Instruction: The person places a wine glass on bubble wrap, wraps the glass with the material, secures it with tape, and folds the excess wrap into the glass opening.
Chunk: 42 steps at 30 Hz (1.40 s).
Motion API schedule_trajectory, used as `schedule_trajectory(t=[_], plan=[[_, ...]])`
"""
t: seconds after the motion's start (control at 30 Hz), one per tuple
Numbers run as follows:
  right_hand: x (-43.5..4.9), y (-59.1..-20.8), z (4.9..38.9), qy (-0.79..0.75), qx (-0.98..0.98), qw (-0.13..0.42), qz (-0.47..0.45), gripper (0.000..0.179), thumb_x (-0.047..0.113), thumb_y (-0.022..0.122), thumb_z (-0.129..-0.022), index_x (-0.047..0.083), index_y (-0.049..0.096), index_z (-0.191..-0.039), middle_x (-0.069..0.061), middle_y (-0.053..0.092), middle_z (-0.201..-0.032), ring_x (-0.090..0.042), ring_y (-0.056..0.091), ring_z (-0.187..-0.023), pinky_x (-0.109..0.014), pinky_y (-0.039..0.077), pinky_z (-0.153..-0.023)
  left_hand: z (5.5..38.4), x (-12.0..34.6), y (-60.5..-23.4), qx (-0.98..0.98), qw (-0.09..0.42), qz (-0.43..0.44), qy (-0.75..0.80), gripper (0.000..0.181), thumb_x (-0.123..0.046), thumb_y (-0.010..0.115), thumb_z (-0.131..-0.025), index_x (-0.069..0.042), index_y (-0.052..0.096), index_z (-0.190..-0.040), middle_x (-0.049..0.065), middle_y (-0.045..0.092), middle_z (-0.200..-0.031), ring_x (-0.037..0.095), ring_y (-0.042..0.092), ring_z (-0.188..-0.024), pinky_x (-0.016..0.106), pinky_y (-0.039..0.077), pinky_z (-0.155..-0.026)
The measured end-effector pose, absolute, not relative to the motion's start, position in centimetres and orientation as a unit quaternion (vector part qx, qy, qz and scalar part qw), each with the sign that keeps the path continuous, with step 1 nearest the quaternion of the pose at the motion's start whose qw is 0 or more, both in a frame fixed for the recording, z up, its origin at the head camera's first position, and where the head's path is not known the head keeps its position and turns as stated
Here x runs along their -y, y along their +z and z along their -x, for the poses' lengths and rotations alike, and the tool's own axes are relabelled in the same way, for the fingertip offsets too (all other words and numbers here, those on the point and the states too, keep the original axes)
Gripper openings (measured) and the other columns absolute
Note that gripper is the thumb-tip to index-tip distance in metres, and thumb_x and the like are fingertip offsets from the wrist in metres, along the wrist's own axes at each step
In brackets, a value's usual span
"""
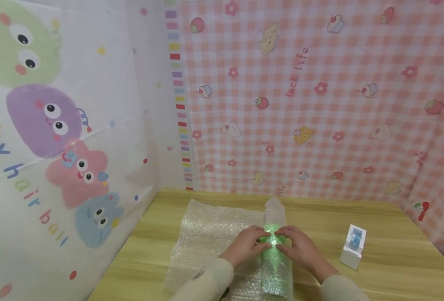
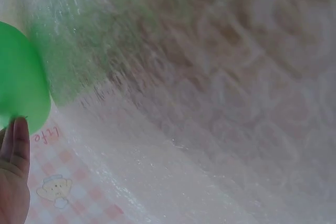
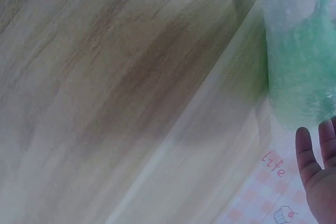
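Observation:
A green cylindrical thing (image 2: 20,85), its exact kind unclear, lies inside a roll of bubble wrap (image 1: 276,282). The flat part of the bubble wrap (image 1: 210,234) stretches to the left of the roll. My left hand (image 1: 246,244) reaches over from the left; its fingers (image 2: 20,142) lie nearly straight against the green surface. From the right, my right hand (image 1: 301,251) touches the roll with thumb and fingers spread. Those fingers (image 3: 304,150) look fairly straight in the right wrist view. Both hands rest near the roll's middle.
A small white box (image 1: 351,246) with a light-blue part on it stands to the right on the wood-grain table (image 1: 320,217). A pink checked cloth (image 1: 301,104) hangs behind, and a white cartoon-printed cloth (image 1: 128,104) at the left.

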State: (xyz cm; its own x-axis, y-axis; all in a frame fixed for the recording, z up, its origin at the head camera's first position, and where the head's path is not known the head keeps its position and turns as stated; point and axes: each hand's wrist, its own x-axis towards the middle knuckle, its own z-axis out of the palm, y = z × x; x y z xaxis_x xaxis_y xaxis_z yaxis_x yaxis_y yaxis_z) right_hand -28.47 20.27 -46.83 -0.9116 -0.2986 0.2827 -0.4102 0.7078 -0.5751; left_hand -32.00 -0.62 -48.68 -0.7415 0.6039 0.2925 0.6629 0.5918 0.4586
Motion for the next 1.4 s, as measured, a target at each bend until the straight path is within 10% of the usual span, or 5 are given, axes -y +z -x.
schedule_trajectory(t=[0.23,1.4], plan=[[-19.6,-46.6,28.6,0.328,0.918,0.091,-0.203,0.03,0.01,0.076,-0.085,0.003,0.069,-0.114,-0.012,0.061,-0.12,-0.035,0.059,-0.11,-0.05,0.052,-0.089,31.7,0.6,-48.1,0.904,0.079,0.374,-0.193,0.036,-0.03,0.063,-0.098,-0.008,0.066,-0.126,0.008,0.056,-0.14,0.02,0.052,-0.128,0.032,0.04,-0.108],[-19.3,-46.4,28.7,0.305,0.918,0.083,-0.238,0.029,0.001,0.073,-0.085,0.001,0.068,-0.114,-0.011,0.059,-0.115,-0.034,0.06,-0.106,-0.046,0.055,-0.082,31.7,1.8,-48.4,0.901,0.045,0.356,-0.245,0.036,-0.025,0.066,-0.097,-0.01,0.062,-0.129,-0.001,0.061,-0.117,0.011,0.06,-0.105,0.024,0.048,-0.093]])
